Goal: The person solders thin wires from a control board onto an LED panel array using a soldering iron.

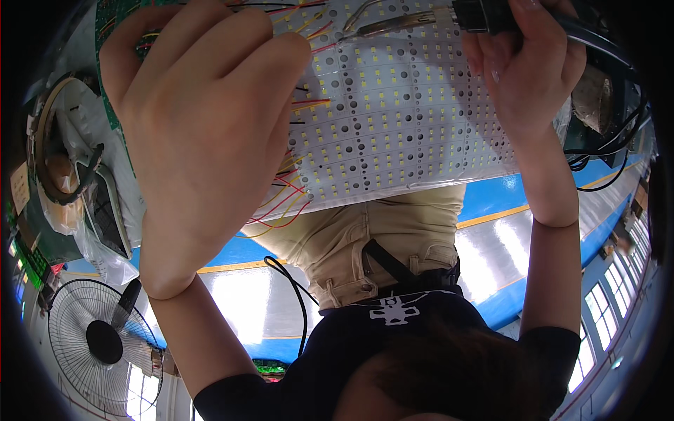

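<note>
My right hand (530,70) is closed around the black handle of a soldering iron (404,24) at the upper right. A thin bent metal tube runs beside its shaft. The iron's tip meets the end of a red wire (323,48) on a white LED board (393,140) with rows of small yellowish LEDs and dark round holes. That wire disappears behind my left hand (210,105), which is closed over the board's left part. Its fingertips are hidden, so what they grip does not show. Red, yellow and black wires (288,186) stick out from beneath it.
A green circuit board (112,70) lies along the left. Beyond it are a round hoop-like ring (42,133) and clear plastic bags (74,126). A fan (104,342) stands at the lower left. Black cables (611,151) loop at the right. A wrapped lump (593,98) sits near them.
</note>
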A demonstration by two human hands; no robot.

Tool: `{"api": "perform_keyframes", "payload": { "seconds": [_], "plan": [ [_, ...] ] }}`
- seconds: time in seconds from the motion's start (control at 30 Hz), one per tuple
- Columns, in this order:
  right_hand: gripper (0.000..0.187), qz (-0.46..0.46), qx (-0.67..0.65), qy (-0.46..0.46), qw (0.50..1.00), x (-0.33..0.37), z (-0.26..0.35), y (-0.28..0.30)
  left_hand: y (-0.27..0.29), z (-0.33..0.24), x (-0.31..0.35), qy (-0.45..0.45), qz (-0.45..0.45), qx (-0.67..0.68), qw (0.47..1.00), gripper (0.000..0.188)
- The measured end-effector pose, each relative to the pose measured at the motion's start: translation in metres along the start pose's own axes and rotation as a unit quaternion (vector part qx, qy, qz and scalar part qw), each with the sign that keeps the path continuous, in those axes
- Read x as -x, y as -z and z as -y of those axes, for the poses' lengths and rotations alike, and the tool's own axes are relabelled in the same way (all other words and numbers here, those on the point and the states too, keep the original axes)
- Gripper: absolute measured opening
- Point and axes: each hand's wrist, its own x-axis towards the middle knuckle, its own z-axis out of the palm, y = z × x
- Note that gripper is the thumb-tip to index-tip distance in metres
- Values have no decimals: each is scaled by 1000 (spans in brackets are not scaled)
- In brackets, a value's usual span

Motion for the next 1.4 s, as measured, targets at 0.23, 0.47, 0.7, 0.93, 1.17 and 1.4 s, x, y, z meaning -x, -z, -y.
{"api": "perform_keyframes", "payload": {
  "seconds": [0.23, 0.47, 0.7, 0.93, 1.17, 1.4],
  "plan": [
    [22, 10, 27, 12, 1000, -1, 4, 0, 0, -2, -1, 6, 1, 4, 1000, 13],
    [23, 16, 17, 9, 1000, 1, 4, -2, 1, -3, -3, 9, 3, 11, 1000, 12],
    [26, -87, -11, -54, 995, -2, 12, -10, 7, 1, -2, 34, 20, 26, 999, 12],
    [24, -114, 2, -71, 991, -2, 11, -10, 33, 33, -3, -11, 22, 96, 995, 21],
    [24, -171, -72, -171, 968, -3, 0, -6, 49, 63, 56, 192, 11, 144, 971, 13],
    [22, -173, -60, -169, 969, -4, 0, -5, 35, 58, 67, 222, 9, 35, 974, 23]
  ]
}}
